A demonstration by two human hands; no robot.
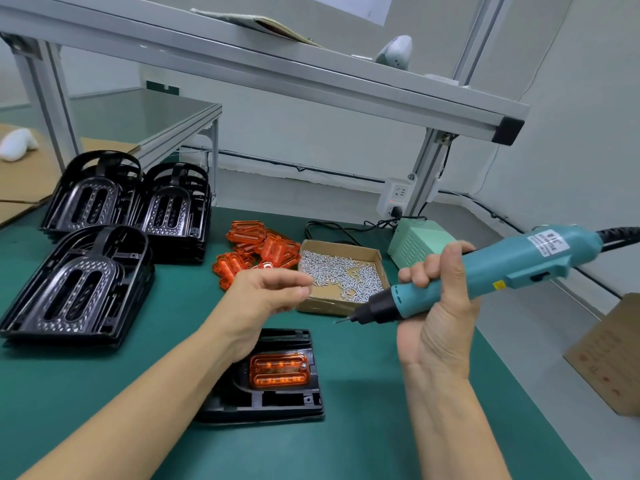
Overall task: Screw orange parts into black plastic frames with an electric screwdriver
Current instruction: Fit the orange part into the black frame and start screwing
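Note:
A black plastic frame lies on the green mat in front of me, with an orange part seated in it. My left hand hovers above it, at the near left corner of the screw box. Its thumb and fingertips are pinched together on what looks like a small screw; the hand is blurred. My right hand grips the teal electric screwdriver, held in the air with its bit pointing left and slightly down. Loose orange parts are piled behind.
Three stacks of black frames stand at the left. A green power box and a wall socket sit behind the screw box. A cardboard box is at the right edge. An aluminium shelf frame runs overhead.

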